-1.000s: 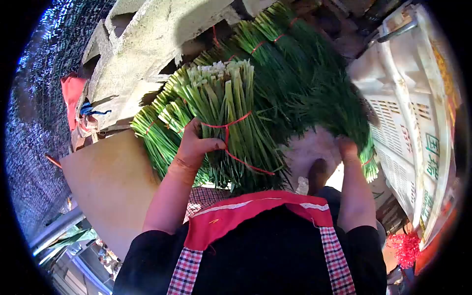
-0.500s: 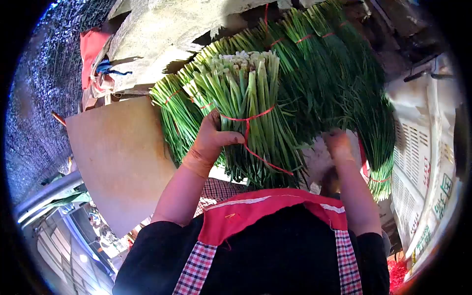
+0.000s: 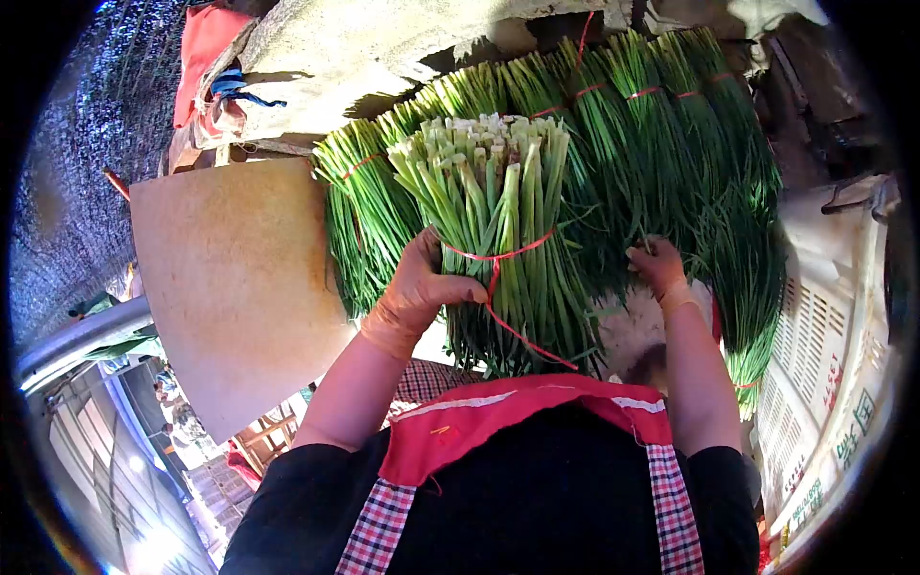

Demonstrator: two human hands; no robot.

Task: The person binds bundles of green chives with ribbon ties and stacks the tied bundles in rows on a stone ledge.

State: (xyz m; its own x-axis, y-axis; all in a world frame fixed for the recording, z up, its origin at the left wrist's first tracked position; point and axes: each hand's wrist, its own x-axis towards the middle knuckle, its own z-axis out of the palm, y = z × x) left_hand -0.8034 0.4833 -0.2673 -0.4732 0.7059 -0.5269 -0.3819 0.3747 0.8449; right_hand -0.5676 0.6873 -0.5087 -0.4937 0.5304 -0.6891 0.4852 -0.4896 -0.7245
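Observation:
My left hand [image 3: 422, 283], in a tan glove, wraps round the near side of a large bunch of chives [image 3: 508, 206], thumb across its front. The bunch stands with its pale cut ends up, and a red tie [image 3: 498, 256] circles its middle with one loose end hanging down. Over to the right, my right hand [image 3: 659, 268], gloved too, has its fingers curled together beside the leaves. A tiny pale bit shows at its fingertips, too small to name.
Behind the held bunch lie several more tied chive bunches [image 3: 632, 144]. A brown board [image 3: 240, 278] is at the left. White slatted crates [image 3: 815, 326] stand at the right, and a pale torn cover [image 3: 355, 48] lies at the back.
My right hand has shifted slightly up, its fingers now clearer and pinched. My left hand keeps its hold on the bunch. The whole view has shifted a little.

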